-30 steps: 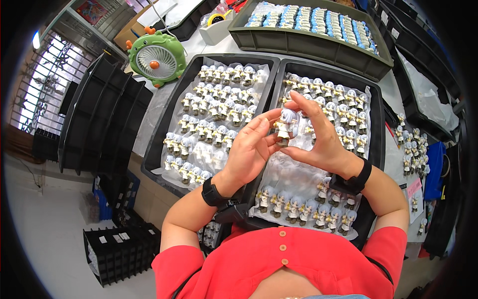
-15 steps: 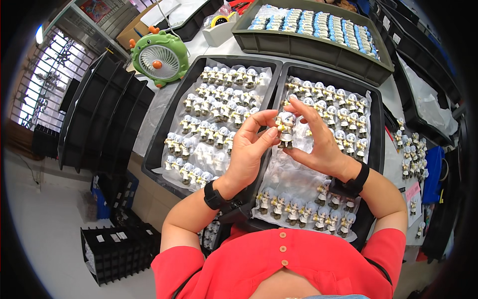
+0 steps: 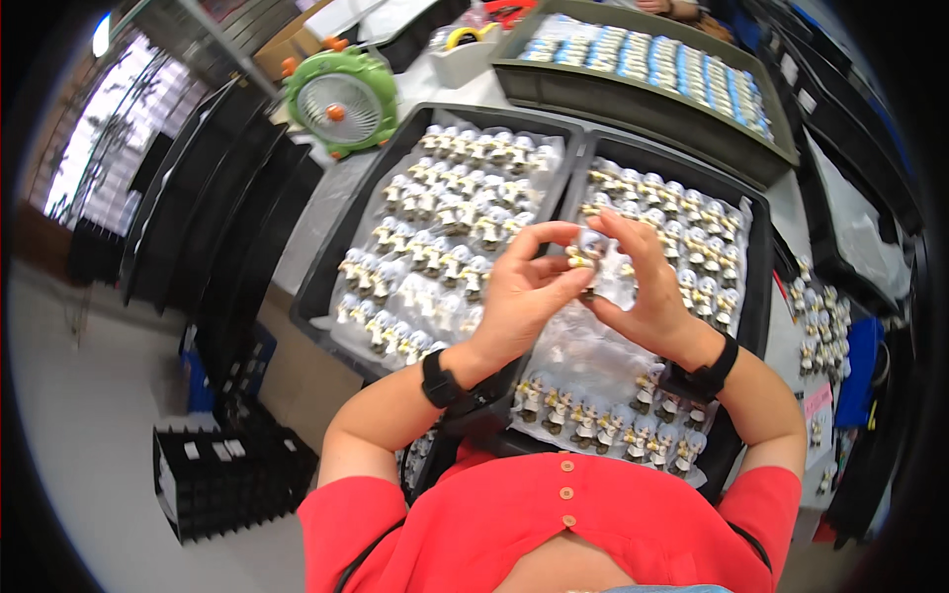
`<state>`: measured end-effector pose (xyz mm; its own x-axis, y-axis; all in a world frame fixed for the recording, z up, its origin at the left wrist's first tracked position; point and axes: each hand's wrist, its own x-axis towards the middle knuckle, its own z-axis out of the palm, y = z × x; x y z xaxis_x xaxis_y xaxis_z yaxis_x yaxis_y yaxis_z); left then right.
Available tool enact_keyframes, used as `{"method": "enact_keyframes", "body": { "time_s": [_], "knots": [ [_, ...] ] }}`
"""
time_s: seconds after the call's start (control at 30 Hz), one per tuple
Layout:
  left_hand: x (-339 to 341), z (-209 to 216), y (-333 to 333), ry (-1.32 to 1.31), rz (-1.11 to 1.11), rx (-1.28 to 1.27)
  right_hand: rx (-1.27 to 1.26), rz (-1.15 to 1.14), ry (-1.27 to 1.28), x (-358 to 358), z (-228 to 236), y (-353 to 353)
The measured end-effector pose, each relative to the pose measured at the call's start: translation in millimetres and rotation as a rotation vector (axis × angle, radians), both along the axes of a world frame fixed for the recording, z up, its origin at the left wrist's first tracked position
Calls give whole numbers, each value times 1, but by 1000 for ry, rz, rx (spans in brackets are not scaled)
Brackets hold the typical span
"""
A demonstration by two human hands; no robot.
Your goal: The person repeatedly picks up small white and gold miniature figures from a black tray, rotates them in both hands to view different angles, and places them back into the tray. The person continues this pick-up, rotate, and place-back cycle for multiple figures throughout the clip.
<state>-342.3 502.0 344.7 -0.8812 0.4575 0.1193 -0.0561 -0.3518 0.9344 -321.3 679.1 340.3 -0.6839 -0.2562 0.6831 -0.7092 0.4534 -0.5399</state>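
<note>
Over the right-hand black tray (image 3: pixel 759 267), I hold a small figurine (image 3: pixel 590 249) with pale hair, a white outfit and dark feet. My left hand (image 3: pixel 534 296) pinches its side between thumb and bent fingers. Curved around its other side is my right hand (image 3: pixel 647 287), with fingertips by the head and the thumb by the feet; motion blur softens the exact contact. Rows of similar figurines (image 3: pixel 583 425) lie on thin white sheeting (image 3: pixel 568 361) in that tray. The left-hand black tray (image 3: pixel 314 296) also holds several rows.
A green fan (image 3: pixel 341 104) stands beyond the left tray. At the back is an olive bin (image 3: pixel 643 109) of white-and-blue pieces, beside a tape dispenser (image 3: pixel 465 59). Loose figurines (image 3: pixel 820 326) and a blue box (image 3: pixel 862 361) are at right. Black crates (image 3: pixel 222 479) sit on the floor at left.
The whole view has shifted, so the trays appear further right. Between my hands the figurine has turned slightly and looks more tilted. Both hands stay around it.
</note>
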Motion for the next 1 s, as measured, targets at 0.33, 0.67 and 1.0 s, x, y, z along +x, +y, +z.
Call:
{"method": "enact_keyframes", "body": {
  "time_s": [0.33,0.67,1.0],
  "knots": [
    [-13,11,-26,247,-27,-475,94,62,-44,9,0,-2],
    [-51,2,-156,378,269,-1237,35,31,-70,6,7,1],
    [-67,-24,-174,487,167,-1582,1,2,-147,6,4,4]
  ]
}}
